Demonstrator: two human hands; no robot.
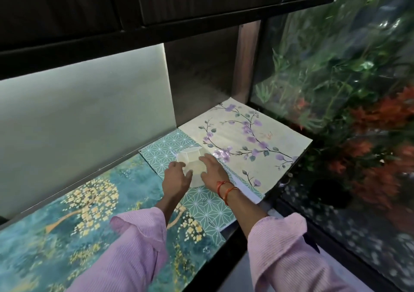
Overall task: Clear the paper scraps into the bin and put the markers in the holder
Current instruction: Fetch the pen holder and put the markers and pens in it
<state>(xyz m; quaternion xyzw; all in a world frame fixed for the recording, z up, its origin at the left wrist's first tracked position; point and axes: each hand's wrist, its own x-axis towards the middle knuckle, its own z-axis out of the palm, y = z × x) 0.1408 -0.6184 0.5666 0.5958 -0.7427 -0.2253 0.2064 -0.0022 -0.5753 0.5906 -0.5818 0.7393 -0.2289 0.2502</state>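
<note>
A translucent white holder (pixel 191 165) seems to stand upright on the green star-patterned sheet (pixel 202 205), long axis vertical and mouth up, with the left hand (pixel 177 177) curled round its left side and the right hand (pixel 211 168) pressed straight-fingered against its right.

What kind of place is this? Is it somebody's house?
Probably a home, at a shelf under dark cupboards. A fish tank with green and red plants stands on the right, and pretty patterned papers cover the shelf, where the left hand grips a pale box.
</note>
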